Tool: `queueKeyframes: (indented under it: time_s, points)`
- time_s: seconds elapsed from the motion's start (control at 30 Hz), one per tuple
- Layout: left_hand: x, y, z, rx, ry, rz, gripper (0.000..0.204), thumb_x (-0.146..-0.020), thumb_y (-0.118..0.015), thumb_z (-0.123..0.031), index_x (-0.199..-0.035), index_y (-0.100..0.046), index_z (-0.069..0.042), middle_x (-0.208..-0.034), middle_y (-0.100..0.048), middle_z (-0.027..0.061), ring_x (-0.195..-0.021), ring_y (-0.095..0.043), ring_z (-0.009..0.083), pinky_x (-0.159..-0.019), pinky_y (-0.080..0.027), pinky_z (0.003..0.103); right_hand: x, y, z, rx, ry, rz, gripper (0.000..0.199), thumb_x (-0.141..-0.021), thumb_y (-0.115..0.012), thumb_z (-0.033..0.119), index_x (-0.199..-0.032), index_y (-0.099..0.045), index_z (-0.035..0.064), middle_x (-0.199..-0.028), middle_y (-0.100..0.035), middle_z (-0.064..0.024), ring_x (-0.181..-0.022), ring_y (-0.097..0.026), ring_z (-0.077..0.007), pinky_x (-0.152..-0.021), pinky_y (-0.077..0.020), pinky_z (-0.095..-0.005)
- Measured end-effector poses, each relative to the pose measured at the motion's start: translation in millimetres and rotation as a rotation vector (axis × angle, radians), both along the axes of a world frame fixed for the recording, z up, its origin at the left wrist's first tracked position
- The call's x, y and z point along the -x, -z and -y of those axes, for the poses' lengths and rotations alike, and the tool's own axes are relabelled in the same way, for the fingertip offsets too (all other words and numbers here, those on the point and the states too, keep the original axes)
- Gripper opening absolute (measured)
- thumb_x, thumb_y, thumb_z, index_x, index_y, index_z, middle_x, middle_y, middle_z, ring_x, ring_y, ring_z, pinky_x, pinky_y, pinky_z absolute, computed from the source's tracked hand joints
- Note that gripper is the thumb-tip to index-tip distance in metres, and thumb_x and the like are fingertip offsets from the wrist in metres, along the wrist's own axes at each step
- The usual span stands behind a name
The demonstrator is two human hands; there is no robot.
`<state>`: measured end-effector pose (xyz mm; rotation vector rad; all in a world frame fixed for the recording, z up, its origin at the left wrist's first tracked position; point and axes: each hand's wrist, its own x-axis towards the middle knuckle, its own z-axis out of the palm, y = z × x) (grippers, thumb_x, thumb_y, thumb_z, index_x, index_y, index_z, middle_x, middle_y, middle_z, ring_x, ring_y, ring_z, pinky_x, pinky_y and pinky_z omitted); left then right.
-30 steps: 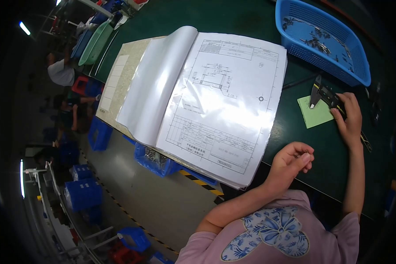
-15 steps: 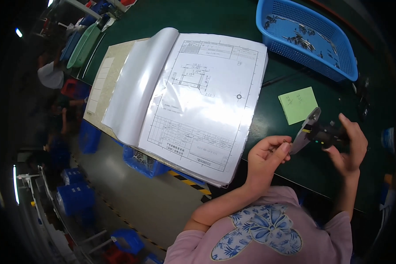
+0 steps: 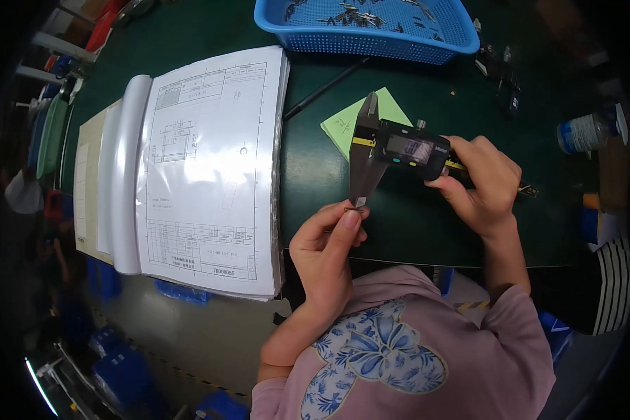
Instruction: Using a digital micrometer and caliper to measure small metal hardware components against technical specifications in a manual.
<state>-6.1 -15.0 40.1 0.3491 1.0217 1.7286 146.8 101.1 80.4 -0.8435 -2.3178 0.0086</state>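
My right hand (image 3: 483,183) is closed around the body of a digital caliper (image 3: 407,145), whose display faces up. Its jaws point toward me and meet my left hand (image 3: 327,255). Between the left thumb and fingers is a small thin metal part (image 3: 355,209), right at the jaw tips; its exact shape is too small to make out. Under the caliper lies a pad of green sticky notes (image 3: 392,106) with handwriting on the top sheet. To the left, an open binder (image 3: 204,231) shows a technical drawing in a clear sleeve.
A blue perforated basket (image 3: 371,40) with many small metal pieces stands at the far side of the green table (image 3: 315,150). A black pen (image 3: 327,89) lies between binder and basket. At the right are a labelled bottle (image 3: 584,133) and a dark tool (image 3: 509,91).
My view has turned right, so the binder and basket sit further left. The caliper has turned so its display faces up, and its jaw tips now meet the part in my left fingers.
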Motion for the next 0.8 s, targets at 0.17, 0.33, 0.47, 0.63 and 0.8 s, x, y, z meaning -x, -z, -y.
queueKeyframes:
  time_s: [0.17,0.33,0.47,0.63,0.8]
  points:
    - [-1,1,1,0.019,-0.005,-0.009,0.013,-0.079,-0.053,-0.003,-0.091,-0.057,0.002,-0.086,-0.058,0.0099,-0.064,-0.05,0.0086,-0.058,-0.041,0.019,1,7,-2,-0.013,-0.072,-0.062,0.036,-0.062,-0.067,0.026,-0.086,-0.057,0.0008,-0.06,-0.049,-0.0062,-0.048,-0.048,-0.0177,-0.042,-0.0364,-0.0252]
    - [-1,5,2,-0.027,-0.01,-0.023,0.013,-0.079,-0.053,-0.002,-0.09,-0.057,0.003,-0.086,-0.057,0.0103,-0.064,-0.05,0.0084,-0.057,-0.041,0.018,0,9,-1,-0.018,-0.135,-0.036,0.036,-0.061,-0.068,0.023,-0.086,-0.056,-0.0003,-0.06,-0.049,-0.0063,-0.046,-0.047,-0.0175,-0.041,-0.0359,-0.0245]
    - [0,3,3,-0.027,0.007,-0.015,0.012,-0.079,-0.054,-0.002,-0.09,-0.057,0.003,-0.086,-0.057,0.0105,-0.063,-0.05,0.0083,-0.057,-0.041,0.018,1,10,-1,-0.037,-0.134,-0.046,0.036,-0.061,-0.068,0.024,-0.084,-0.056,-0.0004,-0.059,-0.049,-0.0061,-0.045,-0.047,-0.0169,-0.04,-0.0356,-0.024]
    - [0,3,3,-0.021,0.014,-0.017,0.011,-0.079,-0.054,-0.002,-0.088,-0.057,0.003,-0.085,-0.057,0.0105,-0.063,-0.05,0.0082,-0.056,-0.041,0.018,3,10,-1,-0.031,-0.135,-0.074,0.034,-0.061,-0.069,0.025,-0.082,-0.057,0.0007,-0.056,-0.048,-0.0052,-0.045,-0.047,-0.0166,-0.04,-0.0353,-0.024]
    - [1,2,3,-0.031,0.02,-0.051,0.01,-0.079,-0.053,-0.002,-0.087,-0.057,0.003,-0.086,-0.057,0.0099,-0.064,-0.049,0.0079,-0.056,-0.041,0.018,3,7,-1,-0.036,-0.107,-0.065,0.033,-0.059,-0.07,0.028,-0.077,-0.057,0.0028,-0.056,-0.048,-0.0043,-0.044,-0.047,-0.0165,-0.039,-0.0348,-0.0238]
